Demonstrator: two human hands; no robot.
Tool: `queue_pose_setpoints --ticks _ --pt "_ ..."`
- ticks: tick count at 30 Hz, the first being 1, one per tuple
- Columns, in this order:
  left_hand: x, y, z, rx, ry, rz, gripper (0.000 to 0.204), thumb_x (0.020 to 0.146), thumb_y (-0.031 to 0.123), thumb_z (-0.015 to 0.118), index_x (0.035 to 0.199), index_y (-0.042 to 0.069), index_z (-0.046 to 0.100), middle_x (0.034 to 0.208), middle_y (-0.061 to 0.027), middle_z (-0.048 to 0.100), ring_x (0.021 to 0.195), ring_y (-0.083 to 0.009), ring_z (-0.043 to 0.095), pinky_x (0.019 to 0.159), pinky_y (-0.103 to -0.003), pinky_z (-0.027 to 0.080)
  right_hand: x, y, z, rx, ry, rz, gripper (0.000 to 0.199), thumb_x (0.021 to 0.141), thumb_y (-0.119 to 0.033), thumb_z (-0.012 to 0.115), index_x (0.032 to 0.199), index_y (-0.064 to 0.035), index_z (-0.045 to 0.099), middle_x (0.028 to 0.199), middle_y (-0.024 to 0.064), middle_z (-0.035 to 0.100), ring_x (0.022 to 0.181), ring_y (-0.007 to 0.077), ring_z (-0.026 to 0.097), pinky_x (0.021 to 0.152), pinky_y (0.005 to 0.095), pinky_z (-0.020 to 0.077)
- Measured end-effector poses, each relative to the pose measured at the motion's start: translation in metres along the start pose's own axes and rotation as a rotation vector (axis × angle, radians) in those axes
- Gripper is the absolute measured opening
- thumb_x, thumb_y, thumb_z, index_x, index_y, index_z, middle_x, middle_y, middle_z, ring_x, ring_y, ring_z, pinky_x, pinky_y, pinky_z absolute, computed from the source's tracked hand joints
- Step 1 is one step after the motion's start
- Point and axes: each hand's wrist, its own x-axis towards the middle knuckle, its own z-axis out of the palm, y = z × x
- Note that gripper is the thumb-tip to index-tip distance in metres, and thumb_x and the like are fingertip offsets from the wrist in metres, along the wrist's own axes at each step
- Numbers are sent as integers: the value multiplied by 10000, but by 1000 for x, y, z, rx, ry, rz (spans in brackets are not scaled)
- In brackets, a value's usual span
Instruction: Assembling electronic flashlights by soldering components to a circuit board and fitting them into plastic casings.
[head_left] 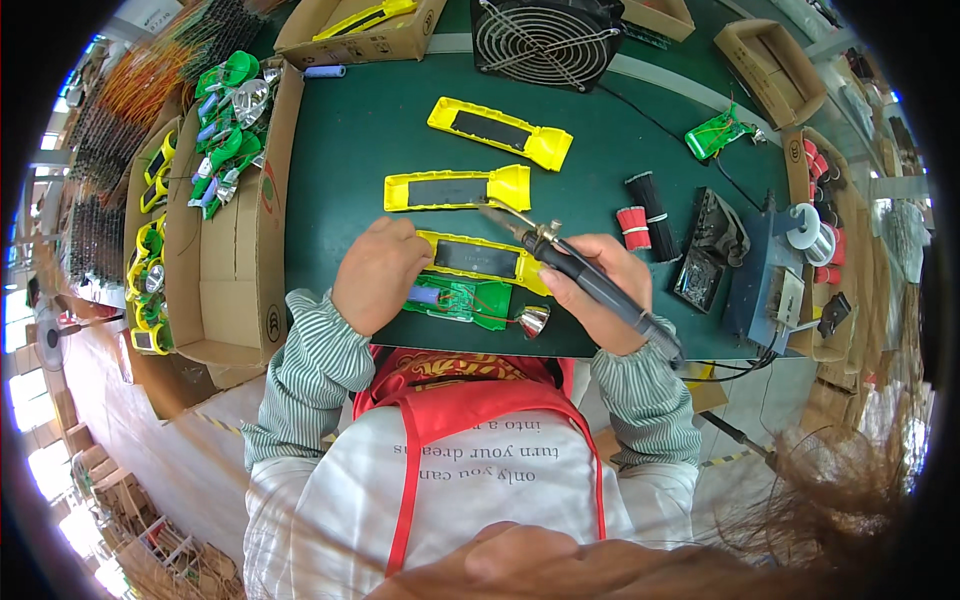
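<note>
Left hand: the left hand [378, 272] lies knuckles up, fingers curled down onto the green circuit board assembly [458, 300], pinning it to the green bench mat [350, 140].
Right hand: the right hand [598, 288] is wrapped around the dark grip of a soldering iron [575, 270], held like a pen.
Iron tip: it points away from the right hand, up and toward the left hand, ending above the yellow housing nearest both hands.
Nearest housing: a yellow housing with a dark panel [478, 258] lies between the two hands, just beyond the circuit board.
Reflector: a small silver reflector cone [534, 320] sits just below the right hand's fingers, joined to the board by thin wires.
Beyond the hands: two more yellow housings [457, 188], [500, 131] lie farther out.
Outside the left hand: a cardboard box [235, 250] holds green parts.
Outside the right hand: red and black wire bundles [640, 215].
</note>
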Motion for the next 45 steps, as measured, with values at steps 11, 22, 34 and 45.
queue_pose_setpoints --ticks 11,22,34,45 --pt "21 -15 -6 51 -271 43 96 795 162 651 780 76 692 811 -95 550 862 -285 560 750 -400 477 28 12 2 272 -277 449 233 819 -106 748 966 5 606 849 68 694 742 82 628 647 241 520" --pt "20 -16 -2 35 -254 12 127 803 157 616 739 64 673 813 -103 537 860 -294 564 718 -421 472 40 19 14 299 -326 567 254 799 -136 756 941 14 609 847 73 691 712 109 643 650 251 529" --pt "23 -14 -3 37 -292 22 131 787 140 623 712 44 669 812 -130 539 856 -314 558 728 -431 463 40 23 20 227 -331 478 208 832 -95 721 964 2 593 793 52 683 677 76 623 602 222 509" --pt "27 -13 -2 72 -327 53 103 765 137 652 717 55 691 767 -132 528 822 -316 550 715 -434 447 40 21 23 183 -318 492 207 816 -102 731 933 5 598 783 53 683 667 77 624 602 223 512"
